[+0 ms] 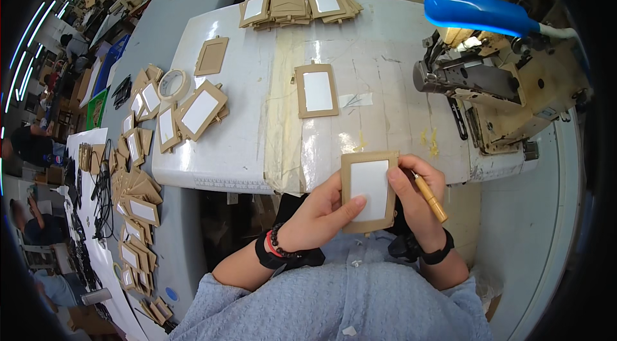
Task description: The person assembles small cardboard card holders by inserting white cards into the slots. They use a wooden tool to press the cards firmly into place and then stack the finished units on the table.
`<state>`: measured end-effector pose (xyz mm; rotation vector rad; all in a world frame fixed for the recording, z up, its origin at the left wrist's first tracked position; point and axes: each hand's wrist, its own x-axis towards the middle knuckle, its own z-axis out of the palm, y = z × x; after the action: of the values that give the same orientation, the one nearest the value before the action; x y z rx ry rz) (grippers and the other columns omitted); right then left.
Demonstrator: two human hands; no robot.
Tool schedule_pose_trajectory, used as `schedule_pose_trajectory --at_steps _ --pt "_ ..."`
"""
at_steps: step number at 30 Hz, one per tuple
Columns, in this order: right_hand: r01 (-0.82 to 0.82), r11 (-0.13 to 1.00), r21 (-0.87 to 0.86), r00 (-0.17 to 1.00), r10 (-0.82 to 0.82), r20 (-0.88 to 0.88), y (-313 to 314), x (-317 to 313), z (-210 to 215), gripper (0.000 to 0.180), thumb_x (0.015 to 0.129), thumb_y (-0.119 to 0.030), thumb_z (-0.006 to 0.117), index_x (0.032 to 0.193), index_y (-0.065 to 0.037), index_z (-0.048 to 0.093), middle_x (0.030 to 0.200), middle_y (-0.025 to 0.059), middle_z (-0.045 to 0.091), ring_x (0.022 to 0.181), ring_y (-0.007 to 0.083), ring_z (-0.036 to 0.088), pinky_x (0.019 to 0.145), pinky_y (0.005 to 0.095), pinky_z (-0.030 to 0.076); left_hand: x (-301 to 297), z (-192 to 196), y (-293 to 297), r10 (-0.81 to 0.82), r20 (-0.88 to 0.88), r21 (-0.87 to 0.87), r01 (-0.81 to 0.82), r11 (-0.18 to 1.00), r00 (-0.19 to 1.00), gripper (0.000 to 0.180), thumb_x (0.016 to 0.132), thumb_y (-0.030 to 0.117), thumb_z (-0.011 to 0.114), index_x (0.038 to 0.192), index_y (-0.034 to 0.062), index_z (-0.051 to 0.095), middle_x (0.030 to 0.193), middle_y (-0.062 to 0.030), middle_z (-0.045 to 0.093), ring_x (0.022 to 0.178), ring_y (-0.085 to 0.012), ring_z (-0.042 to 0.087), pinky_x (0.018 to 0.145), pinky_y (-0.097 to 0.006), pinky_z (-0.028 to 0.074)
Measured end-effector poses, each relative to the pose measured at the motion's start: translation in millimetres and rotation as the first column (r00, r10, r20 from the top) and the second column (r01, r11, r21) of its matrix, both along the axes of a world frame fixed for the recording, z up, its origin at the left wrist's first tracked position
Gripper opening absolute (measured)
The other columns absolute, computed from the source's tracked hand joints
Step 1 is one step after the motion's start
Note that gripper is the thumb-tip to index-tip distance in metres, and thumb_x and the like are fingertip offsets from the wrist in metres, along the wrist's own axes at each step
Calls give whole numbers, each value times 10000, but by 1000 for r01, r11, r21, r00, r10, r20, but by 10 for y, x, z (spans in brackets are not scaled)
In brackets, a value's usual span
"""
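Observation:
My left hand (316, 217) grips the lower left edge of a tan card holder (369, 188), its thumb lying on the white window. On the opposite edge, the thumb and fingers of my right hand (418, 198) pinch the same holder. A short wooden-handled tool (431, 199) is also tucked in my right hand; its working end is too small to make out. The holder is upright over the table's front edge. Beyond it, another tan card holder (318, 91) with a white window lies face up on the white worktable (385, 71).
At right stands a sewing machine (508, 84) beneath a blue lamp (472, 13). Stacked holders (290, 5) lie at the back; more holders (200, 109) and a tape roll (173, 85) are at left. Many holders (143, 211) cover the grey side table. Other people are far left.

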<state>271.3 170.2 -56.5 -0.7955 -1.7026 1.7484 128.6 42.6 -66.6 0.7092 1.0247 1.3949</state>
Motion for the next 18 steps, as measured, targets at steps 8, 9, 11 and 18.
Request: schedule_pose_trajectory --at_steps 8,9,11,18 --pt "74 997 -19 997 -75 -24 7 -16 -30 172 905 -101 665 970 56 638 833 16 641 737 34 558 661 175 454 2 42 -21 142 -102 -10 -144 990 985 336 995 103 491 1295 -36 430 1057 -78 640 950 -78 593 824 -233 496" --pt "70 997 -29 997 -71 -21 4 -18 -25 170 905 -99 665 967 57 637 830 14 638 735 33 556 659 176 453 -27 39 -23 156 -136 -10 -159 987 978 306 993 105 499 1259 -42 462 1020 -72 649 921 -71 596 801 -223 496" --pt "53 998 -39 998 -54 -14 -2 -18 -12 167 903 -97 666 962 57 636 826 12 634 733 31 553 653 175 449 -52 18 -9 190 -144 -18 -194 981 971 257 990 114 515 1188 -49 516 962 -61 660 872 -56 594 755 -204 490" --pt "2 998 59 1000 -2 2 -53 1 -15 167 895 -96 677 948 56 636 814 4 624 724 20 536 634 163 426 -118 -34 46 247 -366 -60 -288 956 897 312 1012 239 498 958 -37 632 760 -12 638 712 -21 564 601 -174 453"
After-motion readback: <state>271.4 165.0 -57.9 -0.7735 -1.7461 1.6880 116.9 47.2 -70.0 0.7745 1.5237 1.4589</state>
